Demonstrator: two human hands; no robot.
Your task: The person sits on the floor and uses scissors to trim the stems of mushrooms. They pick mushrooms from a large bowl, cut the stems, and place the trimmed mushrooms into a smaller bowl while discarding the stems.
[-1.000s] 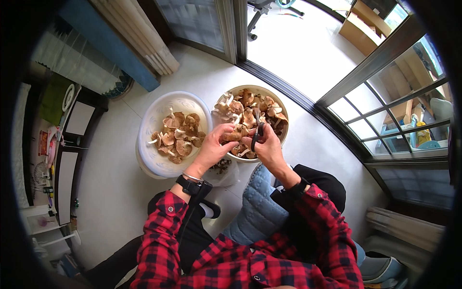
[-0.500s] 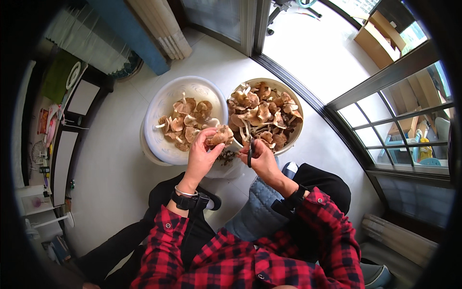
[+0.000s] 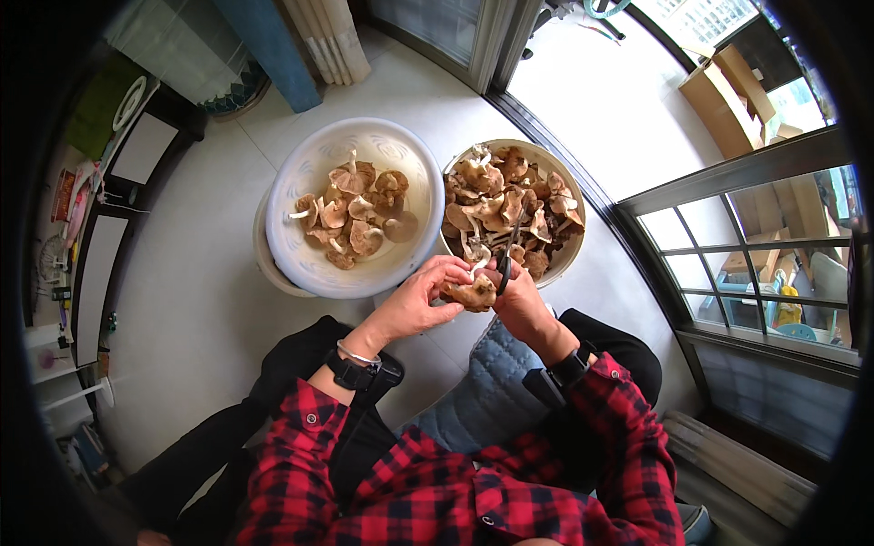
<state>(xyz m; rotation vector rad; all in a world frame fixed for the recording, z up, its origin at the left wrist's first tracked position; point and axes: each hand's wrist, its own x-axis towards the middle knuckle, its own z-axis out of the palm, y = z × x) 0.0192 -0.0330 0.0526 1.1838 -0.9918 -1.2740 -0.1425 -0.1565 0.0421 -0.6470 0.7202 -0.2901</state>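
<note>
My left hand (image 3: 414, 302) grips a brown mushroom (image 3: 472, 295) by its cap, its pale stem pointing away from me. Close beside it, my right hand (image 3: 523, 305) is closed around dark scissors (image 3: 503, 269), with the blades pointing up over the right basin. The right fingertips are close to the stem; whether they touch it I cannot tell. Just beyond both hands, a cream basin (image 3: 583, 238) is heaped with brown mushrooms (image 3: 492, 196). To its left, a wide pale basin (image 3: 282, 238) holds a smaller group of mushrooms (image 3: 350, 214).
Another basin's rim (image 3: 261, 250) shows under the pale one. A blue quilted cloth (image 3: 464, 400) hangs between my knees. At the right stands a dark-framed glass door (image 3: 746, 241); cardboard boxes (image 3: 719, 109) lie beyond it. Cabinets (image 3: 100, 282) line the left side.
My left hand has moved right, bringing its mushroom next to my right hand. The scissors have swung so their blades point away from me. The whole view has shifted slightly.
</note>
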